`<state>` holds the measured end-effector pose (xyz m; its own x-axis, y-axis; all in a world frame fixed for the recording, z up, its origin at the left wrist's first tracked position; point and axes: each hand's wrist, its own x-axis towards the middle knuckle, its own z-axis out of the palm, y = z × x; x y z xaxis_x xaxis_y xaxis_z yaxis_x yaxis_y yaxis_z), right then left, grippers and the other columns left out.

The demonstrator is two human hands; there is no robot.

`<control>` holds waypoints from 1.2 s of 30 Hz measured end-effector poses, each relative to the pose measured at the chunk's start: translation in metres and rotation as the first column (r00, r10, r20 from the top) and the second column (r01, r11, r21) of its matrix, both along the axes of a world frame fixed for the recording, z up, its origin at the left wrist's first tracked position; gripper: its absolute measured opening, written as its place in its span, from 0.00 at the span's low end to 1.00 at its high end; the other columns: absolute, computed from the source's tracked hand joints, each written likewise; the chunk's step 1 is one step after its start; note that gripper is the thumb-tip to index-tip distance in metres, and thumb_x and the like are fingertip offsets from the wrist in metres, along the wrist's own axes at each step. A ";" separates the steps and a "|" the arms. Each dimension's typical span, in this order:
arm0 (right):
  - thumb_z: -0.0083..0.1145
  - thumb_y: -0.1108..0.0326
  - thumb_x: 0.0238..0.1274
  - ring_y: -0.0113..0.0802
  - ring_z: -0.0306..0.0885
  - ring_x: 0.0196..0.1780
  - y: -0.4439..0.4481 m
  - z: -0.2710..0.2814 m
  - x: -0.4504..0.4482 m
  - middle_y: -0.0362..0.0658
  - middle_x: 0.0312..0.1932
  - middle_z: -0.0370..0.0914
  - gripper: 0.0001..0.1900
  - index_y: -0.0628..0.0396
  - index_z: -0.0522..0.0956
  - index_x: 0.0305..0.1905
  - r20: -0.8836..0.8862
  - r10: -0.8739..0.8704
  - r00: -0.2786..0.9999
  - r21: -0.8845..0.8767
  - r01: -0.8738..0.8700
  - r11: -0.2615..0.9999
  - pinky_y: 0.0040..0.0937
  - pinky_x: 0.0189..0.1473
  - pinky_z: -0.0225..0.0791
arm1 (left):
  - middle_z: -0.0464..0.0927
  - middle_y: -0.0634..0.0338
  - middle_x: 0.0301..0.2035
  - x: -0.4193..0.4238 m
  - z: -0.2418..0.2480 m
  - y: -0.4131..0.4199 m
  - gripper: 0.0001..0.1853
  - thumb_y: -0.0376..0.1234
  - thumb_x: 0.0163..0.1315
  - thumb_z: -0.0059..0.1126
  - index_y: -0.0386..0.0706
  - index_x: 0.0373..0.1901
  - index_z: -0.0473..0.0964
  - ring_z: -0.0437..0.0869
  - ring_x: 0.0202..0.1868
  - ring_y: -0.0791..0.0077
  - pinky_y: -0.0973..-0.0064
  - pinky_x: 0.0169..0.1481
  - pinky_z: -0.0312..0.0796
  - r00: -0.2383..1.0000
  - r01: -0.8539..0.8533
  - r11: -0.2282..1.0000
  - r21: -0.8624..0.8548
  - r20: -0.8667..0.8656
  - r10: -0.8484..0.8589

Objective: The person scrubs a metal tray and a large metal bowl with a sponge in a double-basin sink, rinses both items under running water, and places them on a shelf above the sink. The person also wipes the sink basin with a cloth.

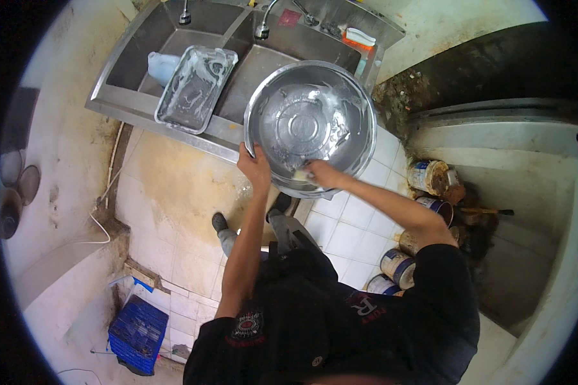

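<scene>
A large, round stainless steel basin (302, 126) with soapy streaks rests tilted over the front edge of the metal sink. My left hand (255, 166) grips its near-left rim. Inside the near part of the basin, my right hand (321, 173) holds a pale yellowish scrubbing sponge (301, 175) against the wall; the hand is slightly blurred. Left of the basin, a rectangular metal tray (192, 91) covered in suds lies across the sink's front ledge. A bluish-white plastic jug (163, 67) stands partly behind that tray.
Two faucets (262, 30) hang over the double sink (149, 103). A white-handled brush with orange bristles (360, 37) lies at the back right. Several paint buckets (398, 267) line the floor on the right. Stacked blue plastic crates (138, 332) stand at lower left.
</scene>
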<state>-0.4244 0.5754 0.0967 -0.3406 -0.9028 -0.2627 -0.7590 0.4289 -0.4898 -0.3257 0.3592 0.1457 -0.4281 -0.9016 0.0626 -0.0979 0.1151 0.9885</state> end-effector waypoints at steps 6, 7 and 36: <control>0.57 0.63 0.60 0.36 0.60 0.74 -0.025 0.070 -0.176 0.38 0.63 0.77 0.09 0.45 0.88 0.39 -0.724 0.522 0.451 0.500 -0.179 0.847 0.43 0.69 0.55 | 0.81 0.53 0.28 0.004 -0.001 -0.005 0.06 0.25 0.67 0.53 0.31 0.41 0.76 0.79 0.30 0.71 0.71 0.39 0.72 0.991 0.101 0.993 -0.054 0.094 -0.095; 0.57 0.61 0.59 0.35 0.60 0.74 -0.047 0.075 -0.194 0.37 0.64 0.75 0.10 0.45 0.88 0.39 -0.775 0.521 0.358 0.443 -0.280 0.852 0.42 0.69 0.56 | 0.81 0.53 0.28 0.004 -0.003 -0.007 0.06 0.25 0.66 0.53 0.31 0.41 0.76 0.79 0.29 0.71 0.71 0.39 0.73 0.990 0.126 0.989 -0.071 0.075 -0.121; 0.55 0.76 0.54 0.56 0.80 0.50 -0.141 -0.038 -0.001 0.55 0.42 0.82 0.11 0.59 0.82 0.42 0.037 -0.339 0.940 -0.415 0.324 0.850 0.50 0.53 0.71 | 0.81 0.45 0.29 0.002 -0.019 -0.004 0.08 0.27 0.65 0.54 0.29 0.42 0.74 0.80 0.30 0.56 0.64 0.41 0.72 0.992 0.073 0.991 -0.112 0.111 -0.061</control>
<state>-0.4254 0.4345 0.0591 -0.6409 -0.7577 0.1229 -0.6280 0.4255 -0.6515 -0.3237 0.3552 0.1265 -0.4970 -0.8600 0.1157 -0.1906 0.2383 0.9523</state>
